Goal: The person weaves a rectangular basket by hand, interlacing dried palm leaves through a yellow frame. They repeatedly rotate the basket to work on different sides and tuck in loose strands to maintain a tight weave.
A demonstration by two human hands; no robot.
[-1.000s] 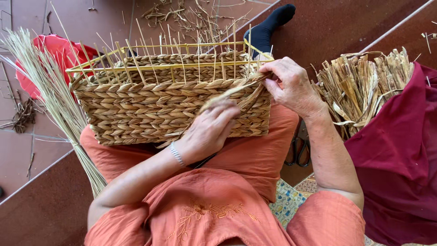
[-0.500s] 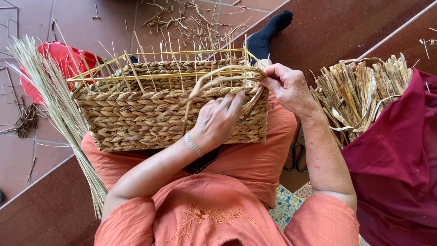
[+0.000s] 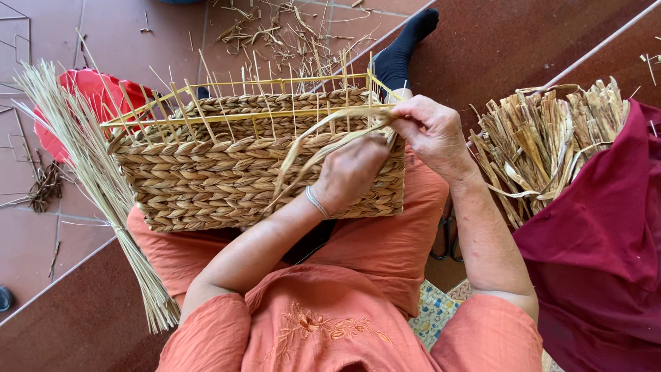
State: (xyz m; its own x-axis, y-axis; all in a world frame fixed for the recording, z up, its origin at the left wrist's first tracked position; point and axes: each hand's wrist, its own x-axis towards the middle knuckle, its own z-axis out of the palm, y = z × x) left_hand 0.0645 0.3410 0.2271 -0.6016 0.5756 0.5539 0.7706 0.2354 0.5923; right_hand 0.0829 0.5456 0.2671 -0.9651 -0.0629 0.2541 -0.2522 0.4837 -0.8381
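Note:
A rectangular woven basket (image 3: 206, 179) of braided straw rests on my lap, its yellow wire frame (image 3: 227, 117) and thin upright stakes sticking up above the woven wall. My left hand (image 3: 354, 169) presses on the basket's right front wall and holds long flat straw strands (image 3: 310, 145) that loop out to the left. My right hand (image 3: 430, 127) pinches the same strands at the basket's top right corner.
A bundle of thin pale reeds (image 3: 96, 179) leans at the basket's left. A pile of dried flat straw (image 3: 544, 145) lies at the right beside dark red cloth (image 3: 606, 241). A red object (image 3: 82, 96) sits behind the basket; straw scraps litter the tiled floor. Scissors (image 3: 446, 238) lie by my right leg.
The straw strands have been pulled out into a longer loop to the left. My left hand has moved up the basket wall towards the top right corner; my right hand stays at that corner.

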